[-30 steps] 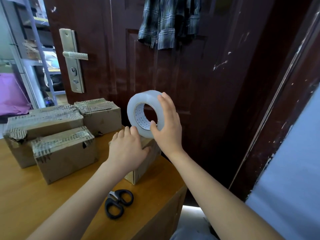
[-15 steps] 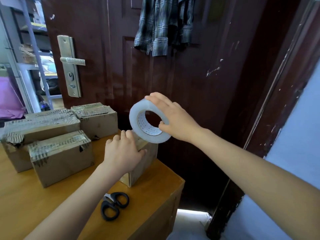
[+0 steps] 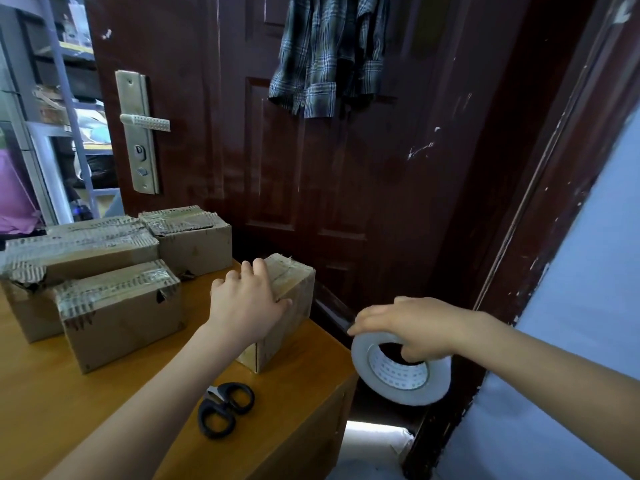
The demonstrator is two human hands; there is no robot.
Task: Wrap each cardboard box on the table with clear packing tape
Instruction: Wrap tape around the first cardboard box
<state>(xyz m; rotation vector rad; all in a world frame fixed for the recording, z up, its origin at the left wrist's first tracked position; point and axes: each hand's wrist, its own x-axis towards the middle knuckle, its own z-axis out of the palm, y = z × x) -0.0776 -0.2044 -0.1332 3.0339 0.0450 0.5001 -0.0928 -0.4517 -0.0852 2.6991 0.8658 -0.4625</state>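
Three taped cardboard boxes (image 3: 104, 271) sit bunched at the far left of the wooden desk (image 3: 52, 403), their tops rough with torn corrugated strips under clear tape. The nearest of them (image 3: 121, 311) stands in front, the long one (image 3: 74, 256) behind it, and a third (image 3: 194, 242) at the back, close to the dark red door (image 3: 346, 202). A metal door handle (image 3: 143, 121) shows above them.

Further right, near the desk's far corner, stands a smaller cardboard box (image 3: 287, 306), apart from the group. The left hand (image 3: 247, 301) lies over its top and near side, fingers spread and pressing flat, thumb against the front face; the grip is wide and steadying, not curled round anything.

On the desk in front of that box lie black-handled scissors (image 3: 225, 408), touching nothing else.

A plaid shirt (image 3: 329, 53) hangs on the door above.

Rightmost, beyond the desk's edge and lower than the box top, the right hand (image 3: 412, 329) holds the roll of clear packing tape (image 3: 398, 370). Its grip is closed on the roll, fingers over the outer rim and the thumb seemingly hooked into the core. Whether a strip runs from roll to box cannot be told.
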